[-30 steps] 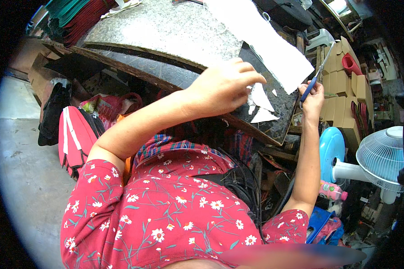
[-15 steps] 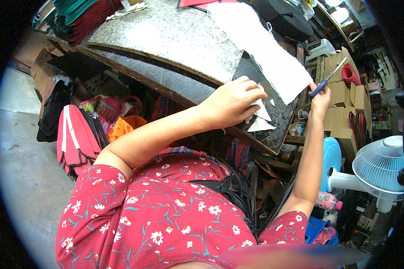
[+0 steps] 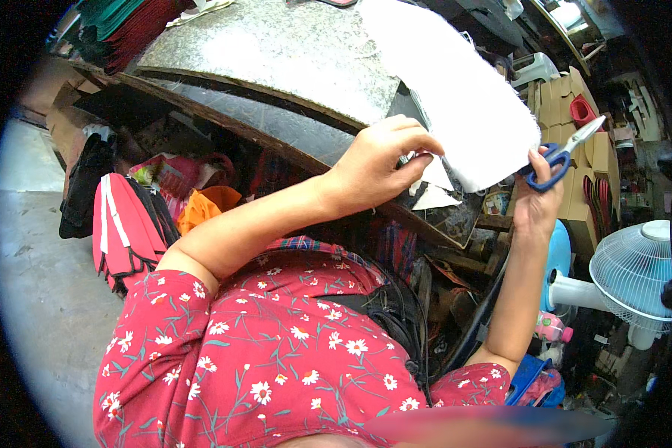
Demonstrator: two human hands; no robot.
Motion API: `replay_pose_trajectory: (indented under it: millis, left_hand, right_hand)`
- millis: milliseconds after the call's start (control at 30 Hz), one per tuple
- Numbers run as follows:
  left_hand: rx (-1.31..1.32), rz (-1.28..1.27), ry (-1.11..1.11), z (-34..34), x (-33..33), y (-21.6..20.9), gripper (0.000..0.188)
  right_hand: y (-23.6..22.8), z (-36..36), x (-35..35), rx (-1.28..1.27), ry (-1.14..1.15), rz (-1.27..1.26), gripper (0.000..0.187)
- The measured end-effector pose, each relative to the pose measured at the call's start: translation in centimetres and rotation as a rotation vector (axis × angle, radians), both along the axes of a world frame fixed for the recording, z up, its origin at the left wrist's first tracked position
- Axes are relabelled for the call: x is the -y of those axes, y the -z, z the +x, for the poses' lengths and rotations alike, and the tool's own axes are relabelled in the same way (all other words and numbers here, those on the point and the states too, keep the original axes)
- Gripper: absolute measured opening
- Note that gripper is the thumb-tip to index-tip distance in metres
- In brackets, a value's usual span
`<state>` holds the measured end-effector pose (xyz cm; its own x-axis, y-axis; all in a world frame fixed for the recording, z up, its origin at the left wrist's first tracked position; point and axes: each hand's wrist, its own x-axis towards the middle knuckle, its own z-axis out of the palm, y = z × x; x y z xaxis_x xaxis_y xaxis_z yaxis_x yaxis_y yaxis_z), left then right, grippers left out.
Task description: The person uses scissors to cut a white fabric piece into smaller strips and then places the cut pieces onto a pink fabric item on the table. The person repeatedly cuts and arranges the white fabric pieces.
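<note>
A white, fabric-like sheet point(image 3: 463, 89), perhaps several layers, slopes across the right end of the worktable. My right hand point(image 3: 536, 200) grips scissors point(image 3: 551, 166) by their blue handles, blades pointing up and away to the right. The sheet's right corner meets the fingers of that hand; whether they also pinch it I cannot tell. My left hand point(image 3: 384, 160) is at the sheet's near left edge, thumb and fingers curled toward each other; what lies between them is hidden. White offcuts point(image 3: 434, 197) lie just beyond its fingertips on the dark tabletop.
A pale speckled board point(image 3: 276, 56) covers much of the worktable. Stacked green and dark red pieces point(image 3: 123, 33) stand at the far left. Red pieces with black edging point(image 3: 127, 231) hang below on the left. A fan point(image 3: 631, 269) and cardboard boxes point(image 3: 556, 112) are at the right.
The sheet has shifted right and its right part looks raised. My right hand has moved slightly right and down, turning the scissors. My left hand has stayed nearly in place, its fingers more curled.
</note>
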<state>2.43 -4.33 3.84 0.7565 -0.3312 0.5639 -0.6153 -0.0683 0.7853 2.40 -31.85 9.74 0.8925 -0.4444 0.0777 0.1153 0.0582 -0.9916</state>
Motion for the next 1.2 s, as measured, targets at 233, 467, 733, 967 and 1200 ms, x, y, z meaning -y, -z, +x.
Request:
replay_pose_trajectory:
  millis: [233,467,733,967,1200]
  left_hand:
    - [-1.362,-0.277,1.001,-4.9,1.9,-1.7,0.068]
    - [-1.176,-0.915,0.709,2.0,2.4,-0.5,0.066]
    - [-0.888,-0.696,0.347,8.1,2.8,-1.6,0.033]
    - [-0.562,-0.675,0.07,2.3,-3.0,-2.0,0.055]
    - [-0.594,-0.49,0.05,1.5,-4.2,1.1,0.052]
  right_hand:
    - [-4.2,-4.4,-2.7,0.094,-0.146,0.174,0.025]
    - [-4.3,-10.1,0.1,-0.068,0.021,0.276,0.03]
    - [-4.5,-12.1,-0.3,-0.066,-0.025,-0.026,0.044]
    - [-0.4,-5.7,0.9,-0.008,-0.008,-0.066,0.035]
    - [4.0,-0.7,1.8,-0.168,-0.06,-0.335,0.028]
